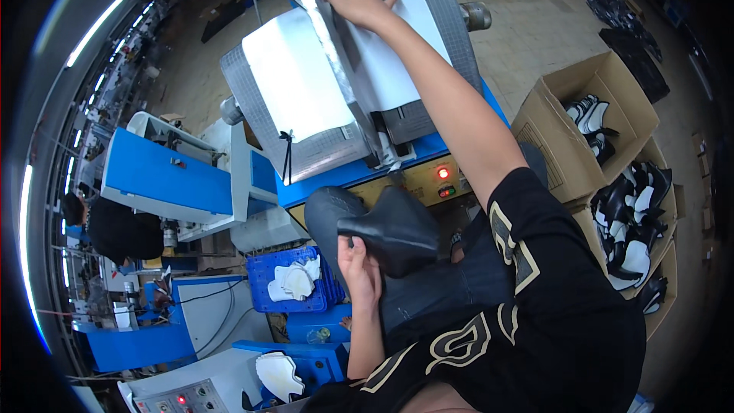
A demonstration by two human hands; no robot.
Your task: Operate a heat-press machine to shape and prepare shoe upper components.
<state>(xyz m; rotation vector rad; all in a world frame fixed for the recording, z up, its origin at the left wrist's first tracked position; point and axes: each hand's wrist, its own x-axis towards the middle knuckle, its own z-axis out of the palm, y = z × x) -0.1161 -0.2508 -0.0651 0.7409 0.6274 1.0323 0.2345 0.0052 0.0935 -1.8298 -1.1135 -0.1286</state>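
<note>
My left hand (358, 266) pinches the edge of a black, curved leather-like piece (399, 231), which looks like a shoe upper, above my lap. My right arm reaches far forward over the machine. There my right hand (358, 1) has its fingers spread over a white sheet (394, 50), beside an upright metal bar (325, 34). A second white sheet (294, 76) lies left of that bar. Both sheets rest on grey textured pads (451, 23) of the blue-framed machine. A black cord (287, 154) hangs at the left pad's near edge.
Cardboard boxes (547, 138) at the right hold black and white shoe pieces (631, 218). A blue crate (264, 291) with white pieces (295, 279) stands at my left. The machine's front panel (413, 191) has a lit red switch (443, 173). A person (122, 228) sits far left among other machines.
</note>
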